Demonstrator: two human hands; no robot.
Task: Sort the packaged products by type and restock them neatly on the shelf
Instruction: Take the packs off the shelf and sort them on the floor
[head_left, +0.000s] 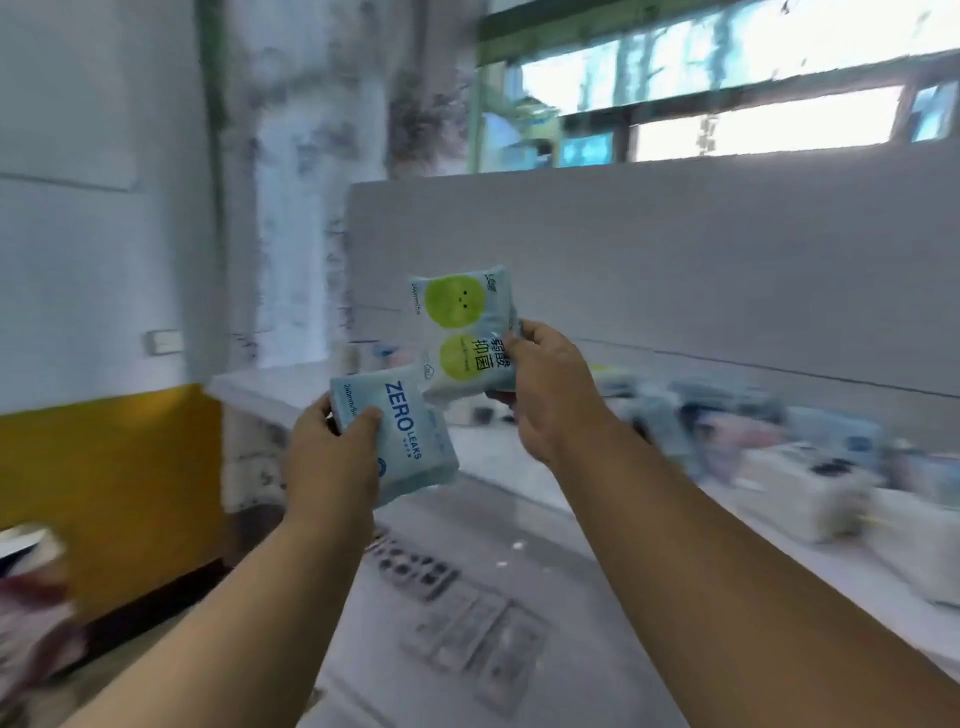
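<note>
Here, a pale blue soft plastic pack printed "ZERO LEAKS" (402, 441) is gripped by the left hand (332, 457), its thumb curled over the printed face and its other fingers hidden behind. Just right of and above it, a pale blue soft pack with two green round faces (462, 332) is pinched at its lower right edge by the right hand (545, 389). Both packs are held up with the prints facing the eye, probably so the two types can be told apart before shelving. Beyond the fingers, a white counter (519, 467) is seen, with a row of packaged goods (779, 431) too blurred to identify. No shelf can be clearly made out.
</note>
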